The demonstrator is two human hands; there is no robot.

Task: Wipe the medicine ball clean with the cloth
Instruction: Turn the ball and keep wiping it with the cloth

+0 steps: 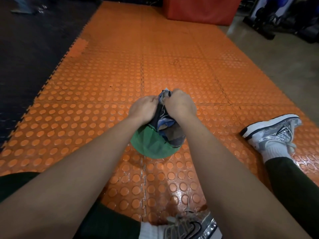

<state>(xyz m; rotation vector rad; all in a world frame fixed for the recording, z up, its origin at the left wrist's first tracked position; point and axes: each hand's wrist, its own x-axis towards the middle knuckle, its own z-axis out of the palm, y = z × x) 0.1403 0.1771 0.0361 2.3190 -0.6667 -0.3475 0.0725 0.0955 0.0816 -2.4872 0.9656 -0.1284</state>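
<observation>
A green medicine ball [150, 147] sits on the orange studded floor mat between my legs. A dark blue and grey cloth [168, 128] is bunched above it, its lower end draped on the ball's top right. My left hand [144, 108] grips the cloth's left side with curled fingers. My right hand [180, 104] grips its upper right part, a corner poking out above the knuckles. Both forearms cover parts of the ball's sides.
The orange mat [172, 57] stretches ahead, with a black mat [31, 49] at the left and bare concrete floor [284, 66] at the right. My silver trainers lie at the right [274, 131] and bottom [189, 226]. A red padded block [200, 9] stands at the back.
</observation>
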